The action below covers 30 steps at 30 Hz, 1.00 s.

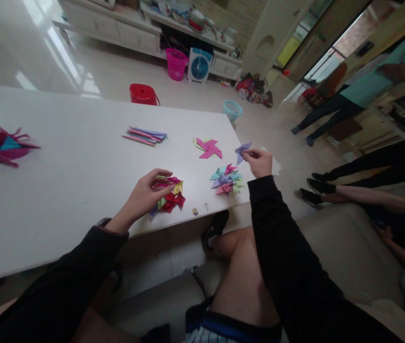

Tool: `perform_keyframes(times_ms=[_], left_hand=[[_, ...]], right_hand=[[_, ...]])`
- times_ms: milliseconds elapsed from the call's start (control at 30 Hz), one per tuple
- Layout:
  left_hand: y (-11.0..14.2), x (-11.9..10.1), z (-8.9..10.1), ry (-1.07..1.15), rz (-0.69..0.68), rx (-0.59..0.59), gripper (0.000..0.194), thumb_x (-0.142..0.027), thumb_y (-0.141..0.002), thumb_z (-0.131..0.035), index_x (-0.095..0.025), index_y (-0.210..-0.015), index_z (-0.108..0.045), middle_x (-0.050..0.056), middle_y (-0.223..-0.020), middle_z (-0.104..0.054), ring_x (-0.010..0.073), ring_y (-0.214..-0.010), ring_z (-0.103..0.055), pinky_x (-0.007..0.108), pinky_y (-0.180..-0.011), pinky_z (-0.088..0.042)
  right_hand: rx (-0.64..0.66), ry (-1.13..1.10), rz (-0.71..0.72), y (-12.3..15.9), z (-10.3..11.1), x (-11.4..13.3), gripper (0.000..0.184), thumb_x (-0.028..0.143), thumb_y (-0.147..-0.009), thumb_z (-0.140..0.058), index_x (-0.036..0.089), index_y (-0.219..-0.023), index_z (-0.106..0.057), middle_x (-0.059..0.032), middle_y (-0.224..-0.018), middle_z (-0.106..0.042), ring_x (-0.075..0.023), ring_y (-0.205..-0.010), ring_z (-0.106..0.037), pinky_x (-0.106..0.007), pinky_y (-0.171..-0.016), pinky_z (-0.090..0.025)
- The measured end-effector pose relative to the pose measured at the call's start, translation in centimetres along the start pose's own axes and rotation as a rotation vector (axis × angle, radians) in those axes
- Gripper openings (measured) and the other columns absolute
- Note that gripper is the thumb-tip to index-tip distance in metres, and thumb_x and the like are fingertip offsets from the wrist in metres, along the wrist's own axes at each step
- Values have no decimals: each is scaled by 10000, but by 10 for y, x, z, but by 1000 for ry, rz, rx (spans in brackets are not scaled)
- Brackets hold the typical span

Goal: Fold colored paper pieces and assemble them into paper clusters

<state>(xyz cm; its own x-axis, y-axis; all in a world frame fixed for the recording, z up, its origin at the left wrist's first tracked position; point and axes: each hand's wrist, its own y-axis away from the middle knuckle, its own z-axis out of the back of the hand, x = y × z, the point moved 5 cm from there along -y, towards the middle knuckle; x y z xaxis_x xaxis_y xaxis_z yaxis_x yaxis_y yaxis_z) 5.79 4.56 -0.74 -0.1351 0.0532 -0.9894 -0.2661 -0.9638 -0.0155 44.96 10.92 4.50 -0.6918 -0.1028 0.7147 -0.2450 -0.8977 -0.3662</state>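
My right hand (260,162) pinches a purple folded-paper piece (241,151) at the right end of the white table (91,176). Below it lies a heap of folded-paper pieces (227,180) in blue, purple, pink and green. Left of the purple piece rests a flat pink and green paper pinwheel (209,148). My left hand (151,190) hovers over a second pile of red, yellow and pink folded paper (172,202), fingers apart and partly covering it. Whether its fingertips touch that pile I cannot tell.
Folded paper strips (146,136) lie mid-table, a larger colourful paper construction (4,145) far left. Two small scraps (195,211) sit near the front edge. Beyond the table stand a red bucket (143,94) and a blue basket (232,109). Other people are at the right.
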Motion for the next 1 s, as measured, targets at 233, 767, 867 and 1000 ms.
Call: perform_keyframes(times_ms=[233, 767, 867, 1000], left_hand=[[9, -13, 12, 7, 6, -35, 443, -459, -751, -786, -165, -1059, -666, 116, -1068, -723, 258, -967, -708, 385, -791, -605], [13, -15, 21, 19, -10, -38, 304, -389, -769, -758, -169, -969, -699, 106, -1039, -746, 229, -930, -714, 383, -835, -598], [13, -17, 22, 18, -7, -33, 301, -384, -775, -751, -165, -975, -701, 109, -1050, -746, 227, -928, -712, 381, -831, -595], [13, -17, 23, 0, -8, -42, 301, -381, -780, -742, -162, -983, -705, 106, -1031, -748, 224, -914, -709, 372, -814, -589]], right_hand=[[118, 255, -418, 30, 58, -132, 199, 234, -680, -761, 72, -795, -762, -103, -672, -731, -181, -628, -658, -285, -642, -534], [256, 391, -403, 57, 11, -167, 141, 266, -630, -753, 161, -722, -766, -51, -654, -726, -195, -667, -649, -281, -672, -508], [265, 411, -384, 56, 12, -165, 176, 234, -627, -744, 163, -787, -767, -57, -761, -758, -186, -701, -657, -276, -709, -515], [272, 431, -358, 55, 21, -163, 228, 224, -622, -753, 148, -837, -753, -82, -881, -767, -180, -715, -658, -285, -725, -527]])
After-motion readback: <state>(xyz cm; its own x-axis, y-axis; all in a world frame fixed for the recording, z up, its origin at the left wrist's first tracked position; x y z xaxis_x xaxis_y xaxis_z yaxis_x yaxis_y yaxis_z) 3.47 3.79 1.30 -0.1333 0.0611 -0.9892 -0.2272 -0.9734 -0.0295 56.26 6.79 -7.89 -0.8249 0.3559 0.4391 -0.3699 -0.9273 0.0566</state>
